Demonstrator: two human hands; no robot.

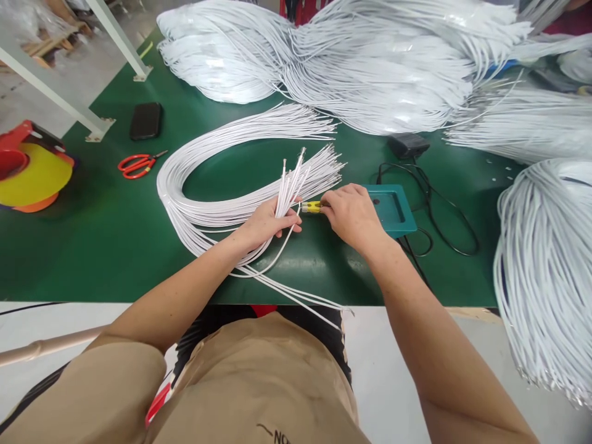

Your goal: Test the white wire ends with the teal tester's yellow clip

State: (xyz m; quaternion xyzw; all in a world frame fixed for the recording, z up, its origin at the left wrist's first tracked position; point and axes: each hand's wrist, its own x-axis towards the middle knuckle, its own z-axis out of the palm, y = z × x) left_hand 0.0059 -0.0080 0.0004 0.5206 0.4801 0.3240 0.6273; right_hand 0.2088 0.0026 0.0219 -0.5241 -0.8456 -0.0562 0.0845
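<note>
My left hand [268,223] is closed round a fan of thin white cables [296,179], their stripped ends pointing up and away from me. One cable end reaches right to a small yellow connector [311,207]. My right hand [351,214] pinches that connector from the right, fingers pressed together. The cables belong to a looped white bundle [194,185] lying on the green table [92,246]. Loose strands trail over the table's near edge toward my lap.
A teal tray-like device [395,213] with a black power cord [444,216] and adapter [407,145] sits beside my right hand. Orange scissors [136,164] and a black phone [145,120] lie at left. Big white cable heaps [370,68] fill the back and right [546,271]. A yellow-and-red reel [32,169] is far left.
</note>
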